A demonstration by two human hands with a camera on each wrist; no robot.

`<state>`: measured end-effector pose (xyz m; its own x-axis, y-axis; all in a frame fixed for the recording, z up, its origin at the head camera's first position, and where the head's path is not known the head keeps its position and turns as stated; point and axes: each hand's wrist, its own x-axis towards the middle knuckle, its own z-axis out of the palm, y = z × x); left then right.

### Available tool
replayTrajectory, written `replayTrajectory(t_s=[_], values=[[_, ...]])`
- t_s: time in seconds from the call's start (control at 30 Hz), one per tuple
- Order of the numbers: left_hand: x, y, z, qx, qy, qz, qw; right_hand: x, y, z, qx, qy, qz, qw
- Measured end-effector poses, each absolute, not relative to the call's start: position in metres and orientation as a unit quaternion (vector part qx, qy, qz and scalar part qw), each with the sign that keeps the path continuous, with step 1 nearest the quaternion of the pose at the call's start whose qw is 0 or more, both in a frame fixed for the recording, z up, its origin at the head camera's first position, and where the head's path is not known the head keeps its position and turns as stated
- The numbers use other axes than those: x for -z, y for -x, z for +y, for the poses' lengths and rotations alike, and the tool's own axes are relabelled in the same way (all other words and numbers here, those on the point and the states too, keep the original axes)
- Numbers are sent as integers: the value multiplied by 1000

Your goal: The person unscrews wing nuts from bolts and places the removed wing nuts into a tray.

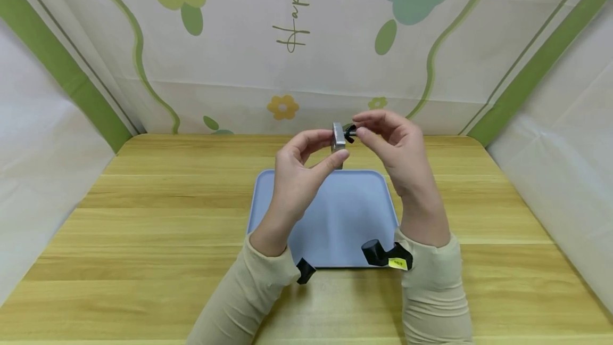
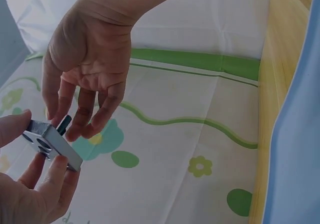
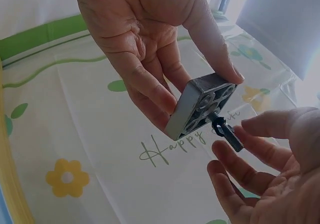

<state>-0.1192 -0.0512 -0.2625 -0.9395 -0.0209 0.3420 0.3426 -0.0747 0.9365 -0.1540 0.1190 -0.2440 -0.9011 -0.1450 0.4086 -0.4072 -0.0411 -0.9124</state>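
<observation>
My left hand holds a square silver metal block above the tray's far edge, gripping it between thumb and fingers. Round recesses show on the block's face in the right wrist view. A dark threaded bolt sticks out of its middle, and a black winged nut sits around it near the block. Close to the bolt's free end is my right hand, its thumb beside the tip and its fingers spread apart around it. Whether the thumb touches the bolt I cannot tell.
A light blue tray lies on the wooden table below both hands. Black wrist mounts stick out from the sleeves. A flower-printed curtain stands behind the table, with white cloth at the sides.
</observation>
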Motion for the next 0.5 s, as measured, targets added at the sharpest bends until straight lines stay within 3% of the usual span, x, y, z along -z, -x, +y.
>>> replayTrajectory(t_s=[0.2,0.5], values=[[262,119,-52,719,115,-674,125,242,153,121,-710,-136,-686,85],[263,119,-51,723,125,-668,123,242,153,116,-734,-138,-663,53]])
